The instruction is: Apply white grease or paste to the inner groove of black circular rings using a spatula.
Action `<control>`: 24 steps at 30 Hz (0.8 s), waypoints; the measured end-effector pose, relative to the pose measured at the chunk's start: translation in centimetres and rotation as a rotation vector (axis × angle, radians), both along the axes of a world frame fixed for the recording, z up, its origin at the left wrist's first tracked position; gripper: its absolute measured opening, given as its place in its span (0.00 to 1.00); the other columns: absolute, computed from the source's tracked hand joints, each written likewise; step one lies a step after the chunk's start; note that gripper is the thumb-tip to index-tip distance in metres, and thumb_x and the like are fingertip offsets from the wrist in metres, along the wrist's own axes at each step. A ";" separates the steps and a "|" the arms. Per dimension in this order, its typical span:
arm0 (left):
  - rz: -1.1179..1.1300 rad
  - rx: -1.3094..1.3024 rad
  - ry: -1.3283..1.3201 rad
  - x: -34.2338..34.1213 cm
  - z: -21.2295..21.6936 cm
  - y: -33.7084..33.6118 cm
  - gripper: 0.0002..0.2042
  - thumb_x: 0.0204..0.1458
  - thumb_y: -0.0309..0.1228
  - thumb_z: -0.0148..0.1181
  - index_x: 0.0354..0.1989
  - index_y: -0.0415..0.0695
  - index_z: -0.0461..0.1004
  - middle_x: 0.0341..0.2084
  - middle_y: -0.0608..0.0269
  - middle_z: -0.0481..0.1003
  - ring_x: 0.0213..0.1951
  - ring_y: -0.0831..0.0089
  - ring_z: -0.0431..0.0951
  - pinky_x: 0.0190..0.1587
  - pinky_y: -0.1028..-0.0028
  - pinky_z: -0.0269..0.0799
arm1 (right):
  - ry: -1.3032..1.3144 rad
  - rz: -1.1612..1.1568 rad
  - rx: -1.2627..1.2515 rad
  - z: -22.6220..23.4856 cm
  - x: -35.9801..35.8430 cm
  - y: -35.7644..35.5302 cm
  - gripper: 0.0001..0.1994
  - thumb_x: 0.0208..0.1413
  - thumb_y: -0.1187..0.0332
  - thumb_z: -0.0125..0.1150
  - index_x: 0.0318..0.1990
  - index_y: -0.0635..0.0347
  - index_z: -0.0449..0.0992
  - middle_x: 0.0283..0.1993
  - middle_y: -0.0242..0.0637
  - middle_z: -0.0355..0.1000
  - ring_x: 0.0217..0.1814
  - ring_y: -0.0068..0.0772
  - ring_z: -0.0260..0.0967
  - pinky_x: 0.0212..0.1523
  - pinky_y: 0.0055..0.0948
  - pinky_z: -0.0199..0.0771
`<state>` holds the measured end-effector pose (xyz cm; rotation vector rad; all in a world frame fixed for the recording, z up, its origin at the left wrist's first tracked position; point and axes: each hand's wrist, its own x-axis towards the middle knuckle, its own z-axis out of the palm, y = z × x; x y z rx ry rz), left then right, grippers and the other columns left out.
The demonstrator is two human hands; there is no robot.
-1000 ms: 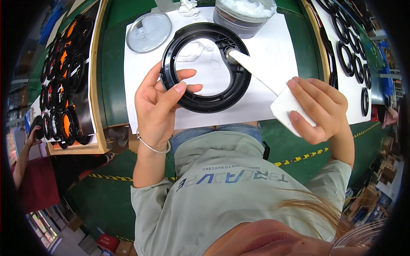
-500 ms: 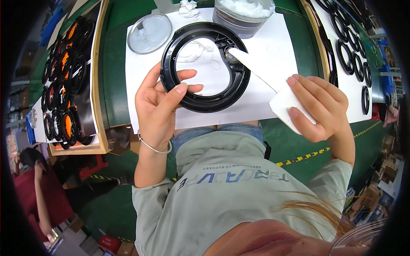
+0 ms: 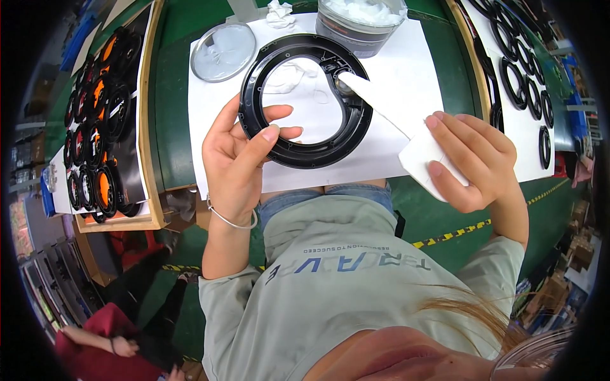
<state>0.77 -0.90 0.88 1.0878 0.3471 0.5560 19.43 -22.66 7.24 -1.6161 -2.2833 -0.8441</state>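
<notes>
My left hand (image 3: pixel 244 143) grips the lower left rim of a black plastic ring-shaped housing (image 3: pixel 306 154), thumb on top and fingers reaching through its round opening. In my right hand (image 3: pixel 476 162) is a white flat spatula (image 3: pixel 375 106), held by its wide end. The narrow tip of the spatula rests at a small round recess (image 3: pixel 344 84) on the upper right inner side of the housing. White paper (image 3: pixel 394 140) covers the table beneath. Just above the housing stands a tub of white grease (image 3: pixel 360 32), partly hidden behind its rim.
A round lid (image 3: pixel 223 52) smeared with white lies upper left, near a crumpled tissue (image 3: pixel 280 14). On the left, a wood-edged tray (image 3: pixel 155 219) bears several black and orange ring parts. Black rings (image 3: pixel 513 82) lie on the right. Another person (image 3: pixel 105 343) is at lower left.
My hands, the housing and the spatula have barely moved; the tip stays at the recess. The other person at lower left has shifted rightward and lower in the picture.
</notes>
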 end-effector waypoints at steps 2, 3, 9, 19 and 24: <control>-0.001 0.000 -0.002 0.0 0.0 0.0 0.22 0.49 0.17 0.51 0.55 0.29 0.57 0.39 0.42 0.73 0.36 0.60 0.79 0.36 0.72 0.77 | -0.026 0.010 0.002 -0.2 -0.1 0.0 0.17 0.44 0.73 0.57 0.40 0.52 0.58 0.36 0.50 0.74 0.34 0.42 0.75 0.32 0.29 0.75; 0.000 -0.001 -0.006 0.0 0.0 0.0 0.22 0.49 0.17 0.51 0.55 0.29 0.57 0.39 0.42 0.73 0.36 0.60 0.79 0.36 0.72 0.77 | -0.036 0.017 -0.005 -0.2 -0.2 0.0 0.17 0.44 0.73 0.57 0.40 0.52 0.58 0.36 0.50 0.74 0.34 0.42 0.75 0.33 0.29 0.75; 0.014 -0.018 -0.002 -0.1 -0.1 0.0 0.23 0.49 0.17 0.51 0.55 0.29 0.57 0.39 0.42 0.73 0.36 0.60 0.79 0.36 0.71 0.77 | -0.037 0.022 -0.009 0.0 -0.4 -0.4 0.17 0.44 0.73 0.58 0.40 0.51 0.58 0.36 0.50 0.74 0.34 0.42 0.75 0.33 0.29 0.75; 0.009 0.005 -0.005 -0.1 -0.1 -0.1 0.23 0.49 0.17 0.51 0.55 0.29 0.56 0.38 0.42 0.73 0.36 0.60 0.79 0.36 0.71 0.77 | 0.037 0.033 0.009 -0.1 0.1 -0.1 0.15 0.43 0.74 0.58 0.38 0.58 0.60 0.36 0.53 0.73 0.32 0.44 0.74 0.31 0.32 0.75; 0.042 0.055 -0.003 -0.1 -0.1 -0.3 0.23 0.48 0.16 0.52 0.55 0.30 0.56 0.38 0.43 0.74 0.36 0.60 0.79 0.36 0.72 0.77 | 0.082 0.044 -0.002 -0.3 0.0 -0.2 0.14 0.42 0.75 0.58 0.36 0.60 0.61 0.35 0.54 0.73 0.31 0.44 0.74 0.30 0.31 0.75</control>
